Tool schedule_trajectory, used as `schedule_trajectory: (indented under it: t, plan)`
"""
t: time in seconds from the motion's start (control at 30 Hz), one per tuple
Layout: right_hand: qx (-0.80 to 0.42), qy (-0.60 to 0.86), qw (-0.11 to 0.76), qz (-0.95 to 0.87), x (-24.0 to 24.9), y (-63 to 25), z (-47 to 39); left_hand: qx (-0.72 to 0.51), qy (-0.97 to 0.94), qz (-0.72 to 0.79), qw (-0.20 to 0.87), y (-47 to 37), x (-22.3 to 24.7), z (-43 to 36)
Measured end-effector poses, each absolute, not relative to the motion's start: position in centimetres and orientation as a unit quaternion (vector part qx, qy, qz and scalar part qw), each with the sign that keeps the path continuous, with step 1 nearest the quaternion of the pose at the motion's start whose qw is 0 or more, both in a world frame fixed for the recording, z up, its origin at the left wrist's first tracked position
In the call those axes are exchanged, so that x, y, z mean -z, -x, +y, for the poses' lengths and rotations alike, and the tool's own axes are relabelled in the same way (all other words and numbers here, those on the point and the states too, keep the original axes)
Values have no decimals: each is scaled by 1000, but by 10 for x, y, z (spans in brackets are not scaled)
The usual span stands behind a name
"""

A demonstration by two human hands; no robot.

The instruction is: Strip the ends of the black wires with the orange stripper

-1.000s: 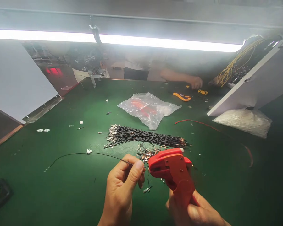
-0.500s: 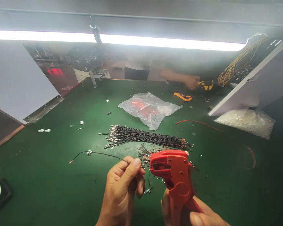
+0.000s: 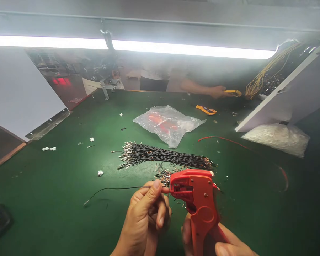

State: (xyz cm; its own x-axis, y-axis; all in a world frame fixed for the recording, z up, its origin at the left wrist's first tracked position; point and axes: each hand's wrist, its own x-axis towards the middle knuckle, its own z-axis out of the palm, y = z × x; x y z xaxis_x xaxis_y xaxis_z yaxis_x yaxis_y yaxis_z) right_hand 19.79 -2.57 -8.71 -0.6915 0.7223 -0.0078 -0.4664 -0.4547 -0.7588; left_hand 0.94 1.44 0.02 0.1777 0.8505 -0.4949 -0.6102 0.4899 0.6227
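Observation:
Between thumb and forefinger, my left hand (image 3: 148, 213) pinches a thin black wire (image 3: 117, 188) near its right end. The wire's left end, with a small metal tip, trails over the green table. Its right end is at the jaws of a red wire stripper (image 3: 204, 206), where the exact tip is hard to make out. My right hand (image 3: 224, 241) is wrapped round the stripper's handles. Behind the hands lies a bundle of black wires (image 3: 165, 155), with small cut scraps (image 3: 162, 174) in front of it.
A clear plastic bag (image 3: 170, 126) with red items lies behind the bundle. Yellow strippers (image 3: 206, 110) lie farther back. Another person's hand (image 3: 217, 91) holds a yellow tool. At the right are a red wire (image 3: 226, 139) and a bag of pale pieces (image 3: 277, 138).
The wire has turned end for end or been replaced; its left end now shows metal and hangs lower. My left hand has moved slightly right, closer to the stripper. The other person's yellow tool has tilted.

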Motion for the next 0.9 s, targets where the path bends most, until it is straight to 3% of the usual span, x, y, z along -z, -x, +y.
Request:
schedule_trajectory:
  t: [0.53, 0.9]
  plan:
    - [-808, 204, 325, -448, 65, -196, -19, -493, -139, 439, 738, -4, -7, 14]
    - [-829, 212, 333, -395, 65, -194, -23, -521, -149, 471, 696, -7, -5, 13]
